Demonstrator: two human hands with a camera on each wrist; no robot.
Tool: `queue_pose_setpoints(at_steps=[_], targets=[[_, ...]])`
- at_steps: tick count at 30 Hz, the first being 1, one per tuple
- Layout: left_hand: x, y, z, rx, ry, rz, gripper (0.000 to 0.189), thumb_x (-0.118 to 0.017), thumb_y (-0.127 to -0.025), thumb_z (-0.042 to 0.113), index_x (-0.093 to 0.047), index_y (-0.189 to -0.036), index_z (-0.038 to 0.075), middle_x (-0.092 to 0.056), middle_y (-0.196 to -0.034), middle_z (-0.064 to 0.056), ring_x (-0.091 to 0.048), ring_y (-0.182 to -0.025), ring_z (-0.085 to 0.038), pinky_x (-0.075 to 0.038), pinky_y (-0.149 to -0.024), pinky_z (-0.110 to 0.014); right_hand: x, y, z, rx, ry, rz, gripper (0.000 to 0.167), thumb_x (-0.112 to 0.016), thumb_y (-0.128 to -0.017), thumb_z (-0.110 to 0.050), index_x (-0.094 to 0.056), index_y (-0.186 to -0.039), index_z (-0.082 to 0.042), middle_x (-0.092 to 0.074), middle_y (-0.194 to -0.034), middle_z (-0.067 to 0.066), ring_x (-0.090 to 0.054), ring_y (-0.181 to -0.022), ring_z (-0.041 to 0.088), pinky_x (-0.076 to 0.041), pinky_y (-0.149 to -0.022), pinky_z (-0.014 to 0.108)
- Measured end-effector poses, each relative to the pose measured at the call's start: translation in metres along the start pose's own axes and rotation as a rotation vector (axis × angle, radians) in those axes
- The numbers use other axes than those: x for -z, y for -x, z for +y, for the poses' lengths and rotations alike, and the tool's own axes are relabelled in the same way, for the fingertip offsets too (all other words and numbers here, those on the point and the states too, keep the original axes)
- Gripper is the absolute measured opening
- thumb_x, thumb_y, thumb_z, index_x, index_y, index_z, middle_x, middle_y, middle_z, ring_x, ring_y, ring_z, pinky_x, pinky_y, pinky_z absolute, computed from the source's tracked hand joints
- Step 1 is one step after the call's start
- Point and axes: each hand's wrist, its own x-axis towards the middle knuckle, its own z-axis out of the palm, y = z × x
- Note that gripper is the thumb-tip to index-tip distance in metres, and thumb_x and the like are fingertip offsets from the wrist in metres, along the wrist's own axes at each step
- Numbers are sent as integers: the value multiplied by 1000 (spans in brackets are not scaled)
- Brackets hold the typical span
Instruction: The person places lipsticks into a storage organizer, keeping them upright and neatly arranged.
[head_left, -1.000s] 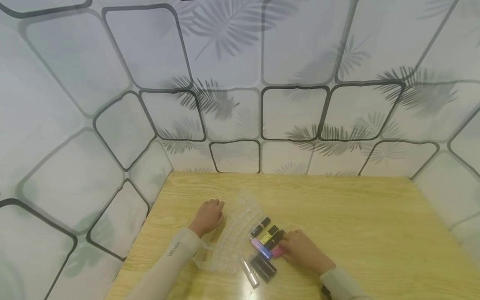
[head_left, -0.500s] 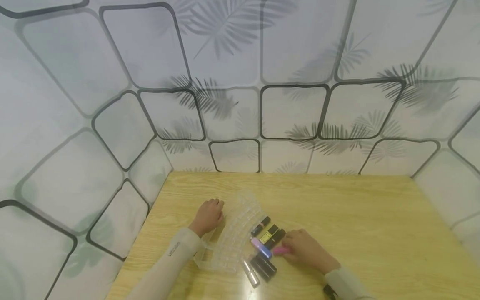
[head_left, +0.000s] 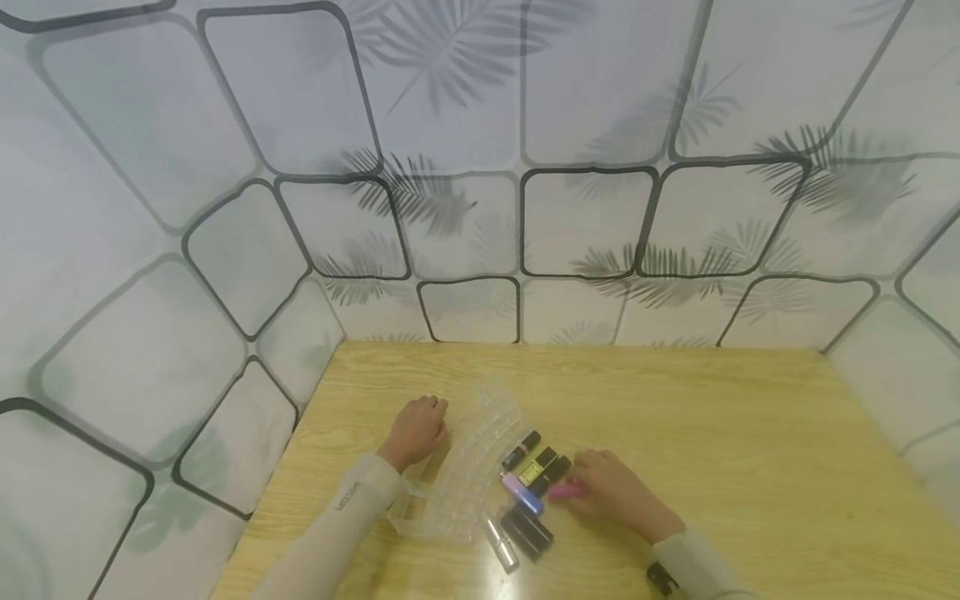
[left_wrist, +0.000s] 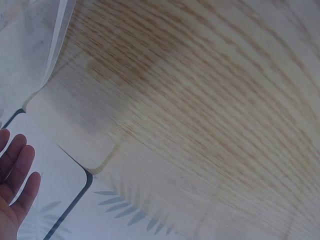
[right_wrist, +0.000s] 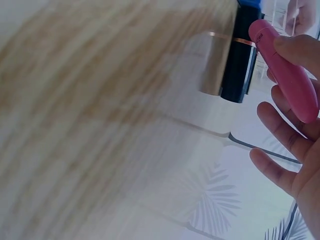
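While the right hand (head_left: 618,494) pinches the pink tube (right_wrist: 288,84), seemingly for fine control, we find the left hand (head_left: 414,434) loosely extended beside the clear rack (head_left: 467,477), possibly to steady it.

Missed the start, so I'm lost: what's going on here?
A person's right hand holds a smooth, rounded pink tube between thumb and fingers. The left hand, fingers loosely extended, is beside a clear plastic compartmented organizer on the yellowish wood-grain table. To the organizer's right, a shiny silver cylinder, a purple-to-blue cylinder and several black cylinders lie loose.
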Motion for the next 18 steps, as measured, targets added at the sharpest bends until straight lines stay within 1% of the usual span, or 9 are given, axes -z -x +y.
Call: queue_pose_setpoints(at_steps=[4, 8, 13, 18], targets=[[0, 0, 0, -1, -5, -2, 8, -61, -82, 12, -54, -85, 8, -47, -68, 0, -42, -58, -12, -41, -56, -28, 5, -2, 0, -7, 11, -28, 20, -74, -73, -39, -69, -78, -20, -49, -72, -15, -41, -67, -2, -43, -67, 24], [0, 0, 0, -6, 1, 12, 9, -62, -82, 10, -54, -84, 8, -47, -67, 0, -41, -57, -12, -39, -55, -27, 10, -4, -1, -16, 5, -65, 20, -74, -73, -38, -69, -80, -20, -49, -73, -14, -41, -67, -1, -42, -67, 24], [0, 0, 0, -6, 7, 20, 10, -62, -81, 11, -53, -82, 8, -47, -67, -1, -42, -57, -13, -39, -54, -28, 13, -8, -4, -20, -40, -113, 21, -72, -76, -37, -67, -77, -17, -46, -72, -13, -38, -66, -1, -40, -65, 22], [-1, 0, -1, -10, 24, 31, 9, -61, -81, 11, -52, -81, 8, -46, -66, 0, -40, -56, -12, -38, -53, -27, 14, -10, -7, -68, -82, -178, 21, -72, -76, -37, -65, -74, -17, -44, -70, -13, -37, -64, 0, -38, -63, 21]])
